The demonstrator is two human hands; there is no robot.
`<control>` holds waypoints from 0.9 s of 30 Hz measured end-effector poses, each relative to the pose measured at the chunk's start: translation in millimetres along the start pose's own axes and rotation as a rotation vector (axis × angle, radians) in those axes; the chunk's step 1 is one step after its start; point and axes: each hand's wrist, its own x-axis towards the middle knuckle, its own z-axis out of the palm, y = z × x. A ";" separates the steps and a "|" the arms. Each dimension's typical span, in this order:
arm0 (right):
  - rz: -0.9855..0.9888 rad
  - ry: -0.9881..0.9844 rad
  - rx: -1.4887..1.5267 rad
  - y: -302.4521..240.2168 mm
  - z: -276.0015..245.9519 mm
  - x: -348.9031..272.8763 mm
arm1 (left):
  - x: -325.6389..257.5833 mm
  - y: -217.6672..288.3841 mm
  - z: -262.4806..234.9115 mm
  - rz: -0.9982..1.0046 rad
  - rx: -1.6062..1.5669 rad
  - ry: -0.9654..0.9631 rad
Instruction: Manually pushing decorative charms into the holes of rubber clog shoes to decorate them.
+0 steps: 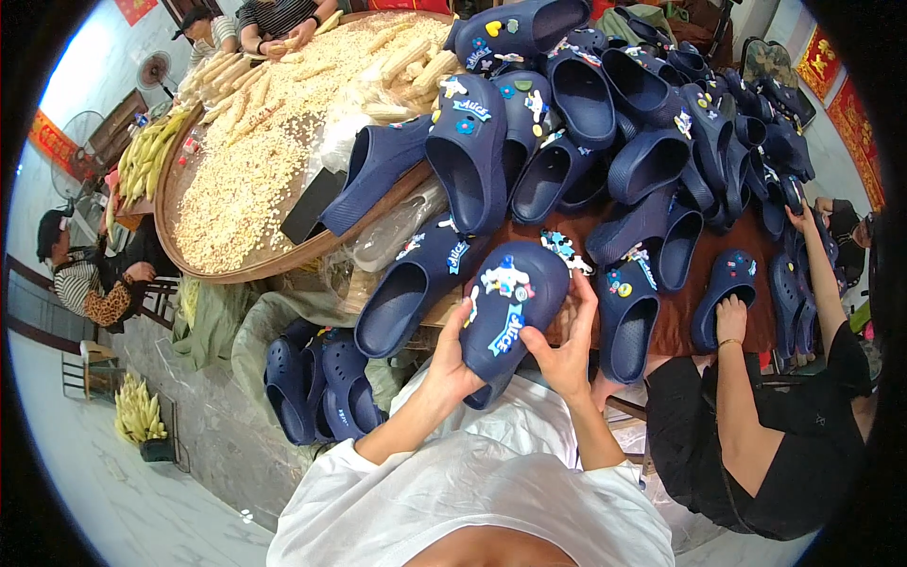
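A navy blue clog [543, 274] is held up in front of me, its closed toe carrying a white cartoon charm, a blue lettered charm and smaller ones. My left hand [452, 367] grips its left side. Around the right side my right hand [569, 352] is closed, its thumb on the clog by the lettered charm. Just beyond the right fingers lies a small cluster of white and blue charms [565, 250]. Decorated clogs rest on the brown tabletop [680, 317] close by: one clog [406, 302] to the left, another clog [627, 326] to the right.
A heap of navy clogs [652, 113] covers the table's far side. Left of it, a round woven tray [213, 276] holds corn kernels and cobs. More clogs [321, 392] sit low at my left. A co-worker in black [784, 425] at right has one hand in a clog [732, 274].
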 end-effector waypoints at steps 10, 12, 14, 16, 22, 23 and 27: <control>0.209 -0.335 -0.001 22.3 2.2 -36.3 | 3.5 16.0 78.0 0.025 -0.113 -0.171; 0.335 -0.405 0.072 21.6 7.5 -34.0 | 3.2 8.8 87.7 0.118 -0.074 -0.091; 0.295 -0.339 0.152 22.0 19.9 -27.5 | 9.6 0.5 81.6 0.183 0.084 -0.089; 0.218 -0.235 0.253 18.3 29.0 -16.9 | 10.0 -2.6 77.1 0.289 0.392 -0.120; 0.186 -0.235 0.273 8.2 41.7 17.1 | 3.5 6.9 116.9 0.507 0.940 -0.218; 0.196 -0.243 0.331 6.0 44.6 22.9 | 3.1 11.5 124.1 0.545 1.039 -0.244; 0.219 -0.386 0.292 4.9 41.2 38.1 | 5.9 34.9 155.4 0.590 1.164 -0.238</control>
